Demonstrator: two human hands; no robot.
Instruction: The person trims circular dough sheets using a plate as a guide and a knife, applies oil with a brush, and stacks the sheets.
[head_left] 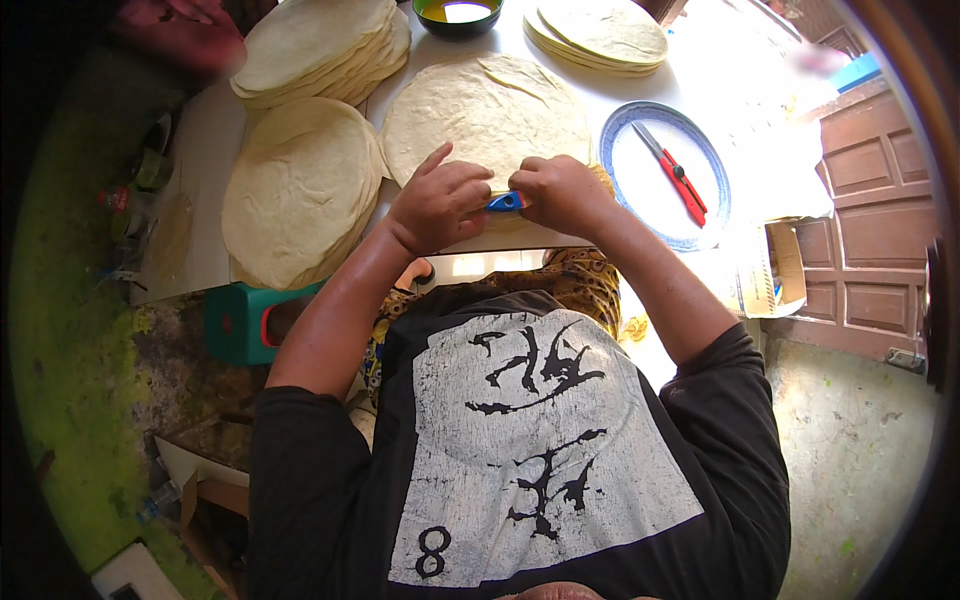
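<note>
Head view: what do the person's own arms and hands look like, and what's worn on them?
Both hands, left hand and right hand, are bare, with no gloves, and no rings or watch can be seen. The forearms are bare too. Black sleeves are pushed up to about the elbows, part of a black top with a white and black print on the front.

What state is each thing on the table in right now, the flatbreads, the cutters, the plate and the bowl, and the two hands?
Left hand: closed on the blue cutter.
Right hand: closed on the blue cutter.
Blue cutter: held between both hands, mostly hidden.
Front flatbread: lying flat, single.
Left flatbread stack: piled.
Red cutter: lying on the plate, untouched.
Blue-rimmed plate: holding only the red cutter.
Bowl: holding yellowish liquid.
</note>
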